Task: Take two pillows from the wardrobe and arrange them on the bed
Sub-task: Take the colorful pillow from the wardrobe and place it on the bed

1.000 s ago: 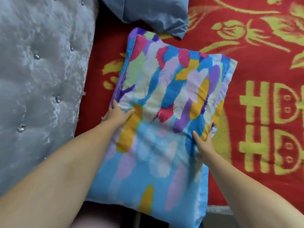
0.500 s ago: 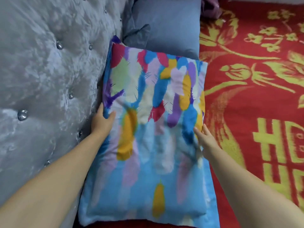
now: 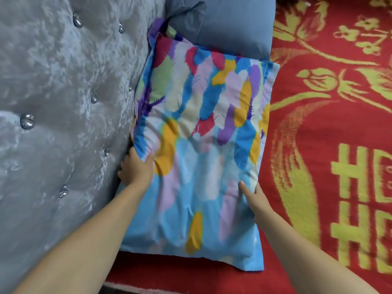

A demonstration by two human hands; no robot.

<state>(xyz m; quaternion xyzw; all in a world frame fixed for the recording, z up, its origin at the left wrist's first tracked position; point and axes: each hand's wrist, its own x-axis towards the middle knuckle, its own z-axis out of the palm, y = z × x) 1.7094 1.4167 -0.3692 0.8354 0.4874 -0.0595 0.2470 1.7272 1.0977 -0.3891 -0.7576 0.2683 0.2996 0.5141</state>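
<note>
Feather-print pillow (image 3: 199, 149) now shoved against headboard (image 3: 63, 102), blue, multicoloured, both hands' fingers (image 3: 244, 187) gripping its side edges

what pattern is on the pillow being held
Multicoloured feather-like strokes on light blue, on the pillow; the head view shows it.

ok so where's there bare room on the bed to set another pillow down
Free: the red blanket right of the feather-print pillow, running to the frame's right edge, and a narrow strip below the pillow's near edge. Crowded: along the grey tufted headboard, where that pillow sits pressed up, held by the left hand and right hand, with a blue-grey pillow just beyond.
</note>
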